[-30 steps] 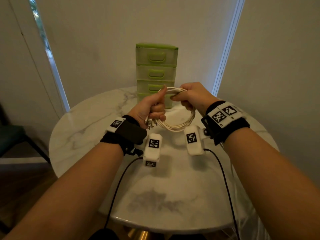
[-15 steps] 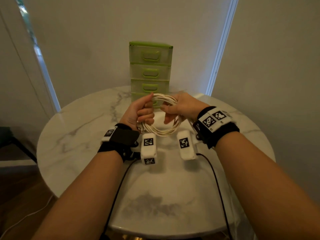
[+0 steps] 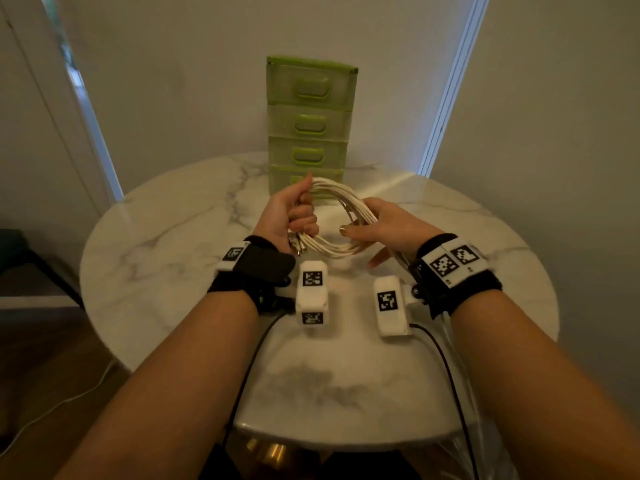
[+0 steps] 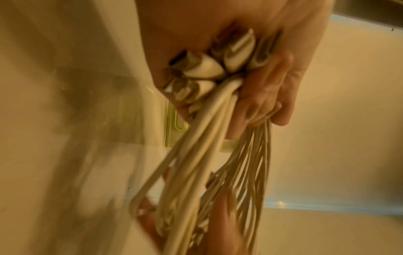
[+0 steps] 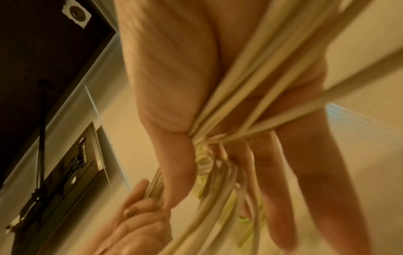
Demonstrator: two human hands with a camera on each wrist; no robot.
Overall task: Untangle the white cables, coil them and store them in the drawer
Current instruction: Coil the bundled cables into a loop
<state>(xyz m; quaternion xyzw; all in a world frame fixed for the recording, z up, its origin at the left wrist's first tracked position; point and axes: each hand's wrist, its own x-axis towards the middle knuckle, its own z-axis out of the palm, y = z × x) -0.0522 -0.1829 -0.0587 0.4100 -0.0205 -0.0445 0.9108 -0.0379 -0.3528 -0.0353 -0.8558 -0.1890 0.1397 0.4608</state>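
A coil of white cables (image 3: 341,206) hangs in the air above the round marble table (image 3: 173,254), just in front of the green drawer unit (image 3: 310,133). All its drawers are closed. My left hand (image 3: 294,216) grips the coil's left side in a fist (image 4: 259,96). Several plugs (image 4: 207,69) stick out below that fist (image 3: 298,247). My right hand (image 3: 379,228) is at the coil's right side. There the cables (image 5: 229,110) run through the web between thumb and forefinger, and the fingers (image 5: 281,198) are stretched out straight.
The drawer unit stands at the table's far edge against the wall. A dark chair (image 3: 20,258) is at the left, a thin white lead (image 3: 52,407) lies on the floor, and clear plastic (image 3: 485,445) hangs by the table's near right edge. Black cords (image 3: 249,358) trail from my wrists.
My right hand has slid from the top of the coil to its right side, and its fingers have straightened. The left fist keeps its grip on the coil.
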